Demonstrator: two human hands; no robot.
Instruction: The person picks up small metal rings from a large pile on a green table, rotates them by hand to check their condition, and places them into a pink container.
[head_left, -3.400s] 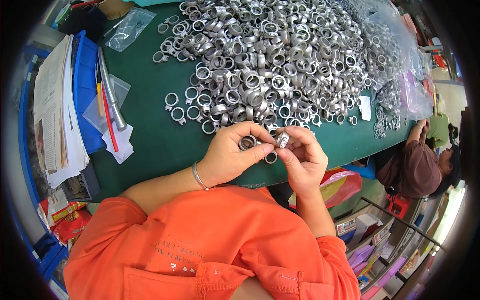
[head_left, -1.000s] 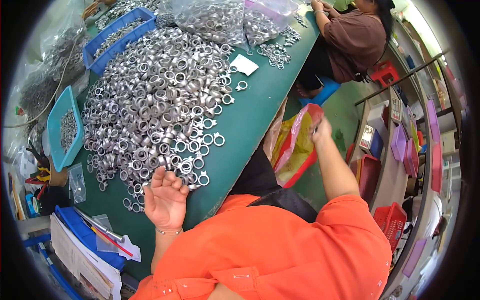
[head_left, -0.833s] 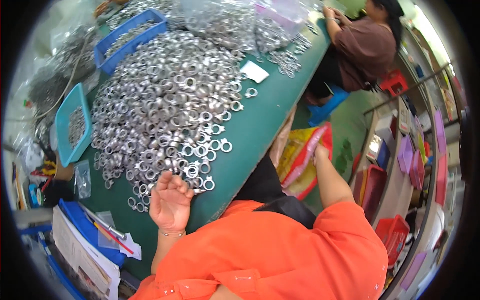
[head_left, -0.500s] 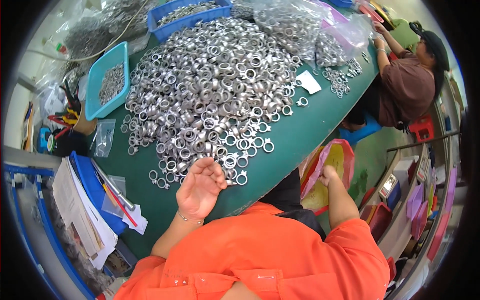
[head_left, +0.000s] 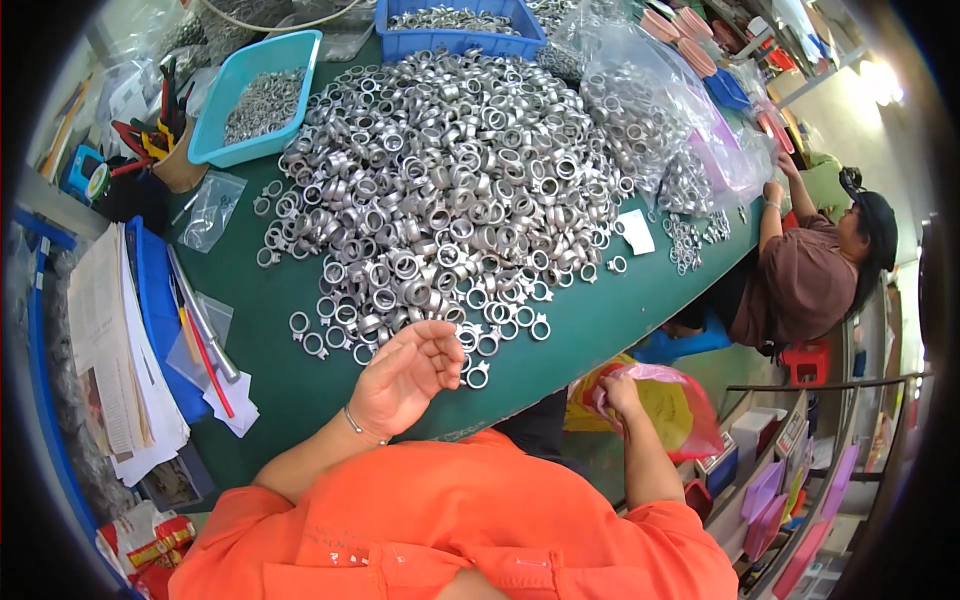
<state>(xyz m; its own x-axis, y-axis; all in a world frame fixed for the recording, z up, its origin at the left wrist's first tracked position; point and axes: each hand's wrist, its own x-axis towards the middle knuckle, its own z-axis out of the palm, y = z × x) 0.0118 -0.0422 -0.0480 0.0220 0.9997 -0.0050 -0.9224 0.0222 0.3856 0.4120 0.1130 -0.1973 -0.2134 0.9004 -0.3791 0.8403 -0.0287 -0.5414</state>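
Observation:
My left hand (head_left: 408, 378) rests at the near edge of a big heap of silver metal rings (head_left: 450, 190), palm turned to the right. Its fingers are loosely curved and apart, and I see nothing held in them; a few rings lie right beside the fingertips. Beyond the table's edge, to the right, my right hand (head_left: 622, 393) is closed on the rim of a pink and yellow plastic bag (head_left: 680, 410). The bag hangs partly spread below table height, and its inside cannot be seen fully.
On the green table (head_left: 560, 375) stand a turquoise tray (head_left: 200, 140) and a blue bin (head_left: 465, 45) of small metal parts. Clear bags of parts (head_left: 640, 110) and a white paper (head_left: 636, 231) lie right. A co-worker (head_left: 815, 265) sits at the far right; papers (head_left: 110, 330) stand left.
The view has shifted. My right hand and the bag sit nearer the table's edge, and the bag's rim lies flatter. My left hand keeps nearly the same pose by the rings.

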